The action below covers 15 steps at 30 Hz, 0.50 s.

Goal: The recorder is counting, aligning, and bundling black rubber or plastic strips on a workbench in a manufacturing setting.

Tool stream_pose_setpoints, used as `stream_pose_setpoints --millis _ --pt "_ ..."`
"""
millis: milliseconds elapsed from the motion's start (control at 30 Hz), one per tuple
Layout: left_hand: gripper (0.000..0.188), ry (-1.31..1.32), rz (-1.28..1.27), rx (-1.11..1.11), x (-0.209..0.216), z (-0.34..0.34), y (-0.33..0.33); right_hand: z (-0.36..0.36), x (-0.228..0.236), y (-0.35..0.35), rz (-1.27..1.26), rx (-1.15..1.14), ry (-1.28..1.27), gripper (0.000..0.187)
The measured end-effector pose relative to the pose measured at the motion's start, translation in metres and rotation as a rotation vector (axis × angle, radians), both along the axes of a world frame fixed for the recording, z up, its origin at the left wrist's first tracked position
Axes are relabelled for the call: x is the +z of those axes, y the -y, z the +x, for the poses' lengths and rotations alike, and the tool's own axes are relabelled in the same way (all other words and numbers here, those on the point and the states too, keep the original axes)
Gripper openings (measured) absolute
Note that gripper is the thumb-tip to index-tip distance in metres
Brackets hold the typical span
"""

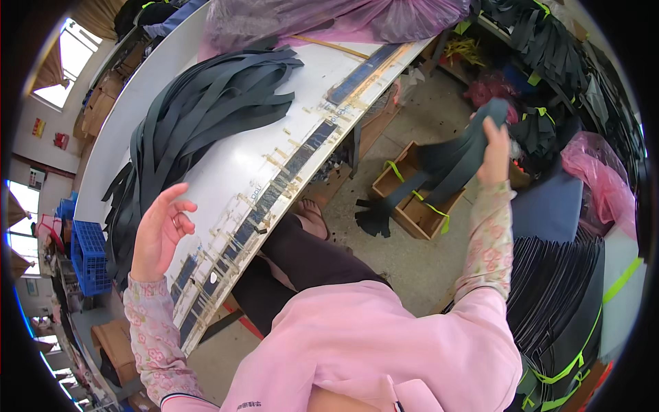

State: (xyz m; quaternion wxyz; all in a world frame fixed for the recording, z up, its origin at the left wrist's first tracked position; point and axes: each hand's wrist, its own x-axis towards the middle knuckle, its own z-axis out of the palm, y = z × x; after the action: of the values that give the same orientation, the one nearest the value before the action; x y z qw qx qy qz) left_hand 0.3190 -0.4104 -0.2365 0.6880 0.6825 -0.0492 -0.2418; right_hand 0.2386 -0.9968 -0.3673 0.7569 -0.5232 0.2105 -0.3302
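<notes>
Worktable [226, 165], white and long, is running from the lower left up to the top, carrying a broad heap of dark grey fabric strips [199, 117] that is spreading across its upper half, with a pink plastic bag [329, 19] lying at its far end. Beside the table on the concrete floor, a wooden crate [412, 209] is sitting under a bundle of grey strips [446, 165] tied with a yellow-green band. The right hand [495, 152] is holding that bundle's upper end with fingers clamped around it, well apart from the table, while the left hand [161, 230] is hovering just over the table's edge near the heap, fingers spread and loosely curled, gripping nothing.
</notes>
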Motion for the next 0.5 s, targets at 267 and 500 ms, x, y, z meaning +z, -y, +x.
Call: stream_pose_setpoints --millis 267,500 --pt "0.048 -0.212 -0.119 0.238 -0.078 -0.042 -0.055 -0.07 -0.406 -0.054 0.602 -0.206 -0.748 0.045" --pt "0.044 -0.243 -0.012 0.545 -0.078 -0.098 -0.121 -0.06 -0.475 -0.148 0.373 0.048 -0.808 0.04"
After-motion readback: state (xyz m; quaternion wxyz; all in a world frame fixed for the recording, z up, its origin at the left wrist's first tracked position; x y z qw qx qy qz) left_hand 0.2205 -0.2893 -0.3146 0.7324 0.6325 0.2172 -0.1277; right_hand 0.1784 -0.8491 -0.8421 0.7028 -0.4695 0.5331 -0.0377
